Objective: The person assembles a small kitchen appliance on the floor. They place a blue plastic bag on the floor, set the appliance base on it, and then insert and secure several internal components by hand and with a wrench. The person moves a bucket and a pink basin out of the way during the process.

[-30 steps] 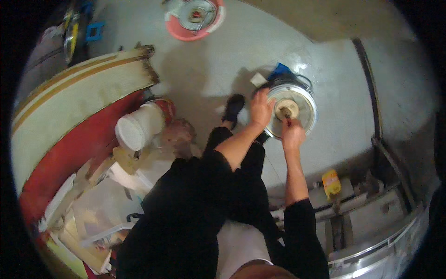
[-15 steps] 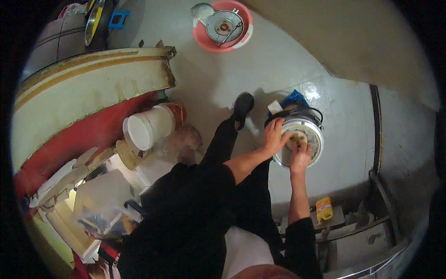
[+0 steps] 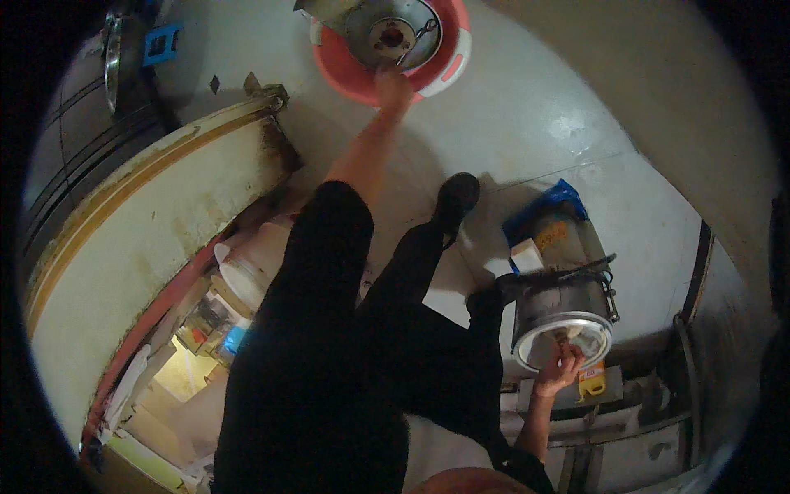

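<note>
My left hand (image 3: 393, 89) reaches far forward to a pink basin (image 3: 329, 62) on the floor. Its fingers close around the near end of a metal wrench (image 3: 425, 30). The wrench lies across a round metal disc part (image 3: 355, 34) in the basin. At the right, a metal pot-like cylinder (image 3: 551, 302) lies on its side, its pale-rimmed round end toward me. My right hand (image 3: 561, 368) is at that end, fingertips pinched near the middle of the recess. What they grip is too small to tell.
Behind the cylinder lie a blue plastic bag (image 3: 568, 194) and a small white block (image 3: 527, 256). A yellow bottle (image 3: 592, 380) stands beyond my right hand. My shoe (image 3: 457, 198) is between basin and cylinder. A low wall (image 3: 164, 173) and clutter flank the left.
My left hand has left the cylinder and gone forward to the wrench in the basin. My right hand has stayed at the cylinder's round end. The view has shifted.
</note>
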Demonstrator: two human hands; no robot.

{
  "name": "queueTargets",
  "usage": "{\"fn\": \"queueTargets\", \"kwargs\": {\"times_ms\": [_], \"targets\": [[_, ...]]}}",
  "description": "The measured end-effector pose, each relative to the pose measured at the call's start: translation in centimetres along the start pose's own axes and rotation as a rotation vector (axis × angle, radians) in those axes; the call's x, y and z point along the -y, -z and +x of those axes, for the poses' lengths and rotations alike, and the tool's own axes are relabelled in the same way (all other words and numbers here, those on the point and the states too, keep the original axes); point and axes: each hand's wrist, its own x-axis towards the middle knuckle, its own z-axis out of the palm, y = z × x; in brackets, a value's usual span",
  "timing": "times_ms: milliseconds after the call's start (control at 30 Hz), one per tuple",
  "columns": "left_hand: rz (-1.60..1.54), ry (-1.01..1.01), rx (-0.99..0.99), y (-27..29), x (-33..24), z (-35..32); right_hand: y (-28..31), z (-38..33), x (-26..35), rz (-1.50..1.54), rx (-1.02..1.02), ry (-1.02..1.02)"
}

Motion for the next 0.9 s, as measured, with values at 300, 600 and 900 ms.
{"fn": "queueTargets", "kwargs": {"times_ms": [300,600,900], "targets": [[0.258,0.206,0.358,-4.8,2.2,4.2,-0.4,-0.9,-0.5,-0.213,-0.039,-0.075],[-0.695,0.249,0.357,7.3,-2.3,-6.5,-1.2,0.4,1.7,-0.044,-0.141,-0.125],[-1.416,0.846,1.743,26.2,-14.3,-35.3,2.0,0.1,13.4,0.576,0.217,-0.429]]}}
